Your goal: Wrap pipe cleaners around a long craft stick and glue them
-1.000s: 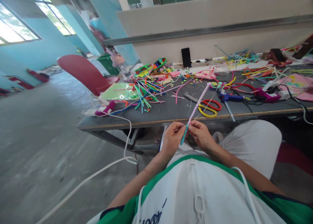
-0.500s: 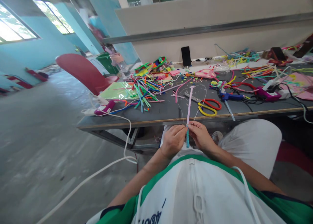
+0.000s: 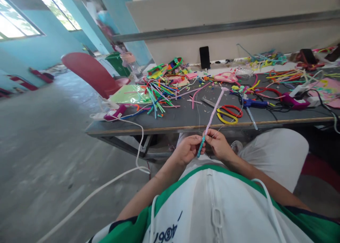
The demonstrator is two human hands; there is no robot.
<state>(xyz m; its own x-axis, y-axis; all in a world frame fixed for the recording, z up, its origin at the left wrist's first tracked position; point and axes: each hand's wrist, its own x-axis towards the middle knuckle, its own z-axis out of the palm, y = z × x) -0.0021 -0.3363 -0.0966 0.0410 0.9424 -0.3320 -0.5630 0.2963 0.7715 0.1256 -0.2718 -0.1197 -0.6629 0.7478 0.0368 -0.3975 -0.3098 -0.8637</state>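
Observation:
Above my lap, at the table's front edge, both hands meet around a pipe-cleaner stick, fuzzy pink above and teal at its lower end. My left hand pinches it near the join of the two colours. On the other side my right hand is closed on the same place with thumb and fingers. The stick leans to the right, its pink tip bent sideways. A thin wire, partly too fine to follow, runs out from the grip on both sides. Beyond lie scissors with one red and one yellow handle.
Several loose pipe cleaners are heaped left of centre. A blue glue gun and a purple power strip lie at right. A black phone leans on the wall panel. A white cable hangs off the table's left side.
The stick has tilted from nearly upright to leaning right, and its wire loop has swung with it. My left fingers have loosened and turned a little; both hands stay at the join.

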